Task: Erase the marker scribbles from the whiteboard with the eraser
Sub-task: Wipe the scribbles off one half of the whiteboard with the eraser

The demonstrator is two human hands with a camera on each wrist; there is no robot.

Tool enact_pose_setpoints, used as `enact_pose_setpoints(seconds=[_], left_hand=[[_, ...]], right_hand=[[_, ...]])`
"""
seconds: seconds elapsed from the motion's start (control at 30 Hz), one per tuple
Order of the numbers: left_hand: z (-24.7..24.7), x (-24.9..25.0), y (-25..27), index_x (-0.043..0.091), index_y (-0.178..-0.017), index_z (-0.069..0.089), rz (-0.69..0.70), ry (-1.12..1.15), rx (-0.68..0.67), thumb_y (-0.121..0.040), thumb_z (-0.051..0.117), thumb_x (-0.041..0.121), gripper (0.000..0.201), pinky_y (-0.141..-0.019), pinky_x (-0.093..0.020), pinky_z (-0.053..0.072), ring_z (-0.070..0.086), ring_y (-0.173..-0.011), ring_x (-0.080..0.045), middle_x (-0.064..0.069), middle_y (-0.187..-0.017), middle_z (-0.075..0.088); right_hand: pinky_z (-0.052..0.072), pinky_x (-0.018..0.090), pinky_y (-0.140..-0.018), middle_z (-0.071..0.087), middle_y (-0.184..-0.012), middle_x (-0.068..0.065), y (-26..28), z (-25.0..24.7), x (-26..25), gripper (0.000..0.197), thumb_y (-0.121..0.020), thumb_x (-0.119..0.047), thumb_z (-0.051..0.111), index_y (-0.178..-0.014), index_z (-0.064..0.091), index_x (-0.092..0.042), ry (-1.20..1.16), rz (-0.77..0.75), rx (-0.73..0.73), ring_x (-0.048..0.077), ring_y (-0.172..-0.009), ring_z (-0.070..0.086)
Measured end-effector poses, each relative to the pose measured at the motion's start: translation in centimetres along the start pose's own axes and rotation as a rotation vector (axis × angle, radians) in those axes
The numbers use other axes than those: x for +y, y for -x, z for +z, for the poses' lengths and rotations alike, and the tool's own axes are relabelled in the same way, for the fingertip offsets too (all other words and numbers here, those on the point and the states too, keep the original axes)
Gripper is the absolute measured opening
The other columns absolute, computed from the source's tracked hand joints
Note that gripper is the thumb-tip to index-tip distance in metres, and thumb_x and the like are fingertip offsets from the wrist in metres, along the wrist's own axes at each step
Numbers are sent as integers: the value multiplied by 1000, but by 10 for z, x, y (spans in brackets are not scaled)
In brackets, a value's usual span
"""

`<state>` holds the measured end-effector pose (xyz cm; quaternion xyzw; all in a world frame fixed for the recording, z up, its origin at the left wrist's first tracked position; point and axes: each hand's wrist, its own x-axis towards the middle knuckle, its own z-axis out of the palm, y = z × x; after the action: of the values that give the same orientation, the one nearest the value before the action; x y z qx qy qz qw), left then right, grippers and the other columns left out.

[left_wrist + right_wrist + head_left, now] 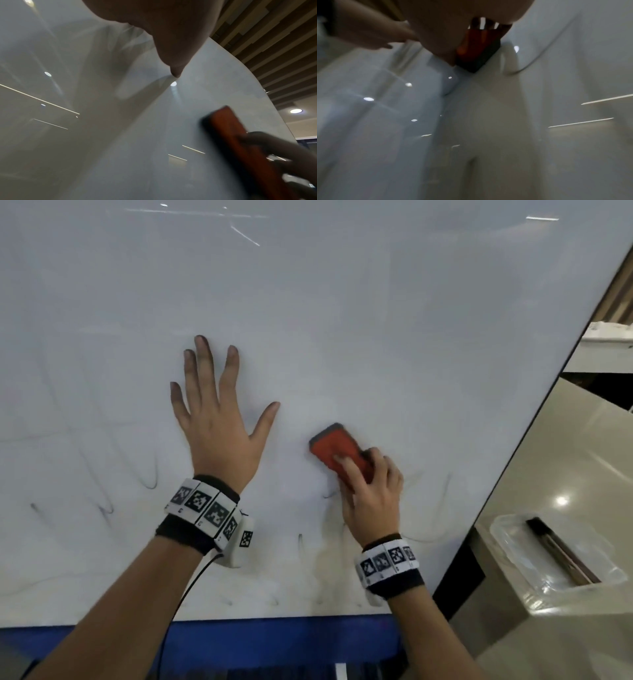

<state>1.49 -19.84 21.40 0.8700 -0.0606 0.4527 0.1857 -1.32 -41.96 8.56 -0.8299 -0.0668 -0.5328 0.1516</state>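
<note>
A large whiteboard fills the head view, with faint black marker scribbles left across its lower part. My left hand lies flat on the board, fingers spread. To its right my right hand grips a red eraser with a dark felt base and holds it against the board. The left wrist view shows the eraser at the lower right with fingers around it. In the blurred right wrist view the eraser sits under my palm against the whiteboard.
A blue strip runs under the board's lower edge. The board's right edge ends beside a beige counter with a clear plastic tray. More faint scribbles sit near the bottom edge.
</note>
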Motion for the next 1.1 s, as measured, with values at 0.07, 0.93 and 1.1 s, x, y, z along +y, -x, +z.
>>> enact_pose_setpoints(seconds=[0.07, 0.93, 1.1], left_hand=[[2, -5, 1, 25, -161, 16, 20, -20, 3, -98, 49, 64, 80, -125, -56, 11, 4, -158, -29, -11, -170, 4], [17, 5, 20, 19, -160, 19, -16, -21, 37, -102, 47, 57, 75, -126, -54, 12, 8, -157, -30, -14, -169, 9], [16, 0, 21, 18, -161, 20, 11, -41, 30, -102, 47, 58, 75, -125, -55, 12, 8, -157, -30, -14, -169, 10]], right_hand=[[40, 46, -101, 43, -134, 25, -12, -22, 48, 55, -87, -16, 72, -137, 52, -18, -51, 274, 202, 41, -116, 47], [45, 57, -98, 44, -134, 17, 71, 32, -32, 54, -81, -3, 78, -125, 58, -28, -101, 62, -73, 40, -116, 44], [42, 52, -102, 48, -131, 31, 56, -10, 55, 45, -86, -22, 65, -130, 54, -20, -91, 321, 76, 42, -117, 48]])
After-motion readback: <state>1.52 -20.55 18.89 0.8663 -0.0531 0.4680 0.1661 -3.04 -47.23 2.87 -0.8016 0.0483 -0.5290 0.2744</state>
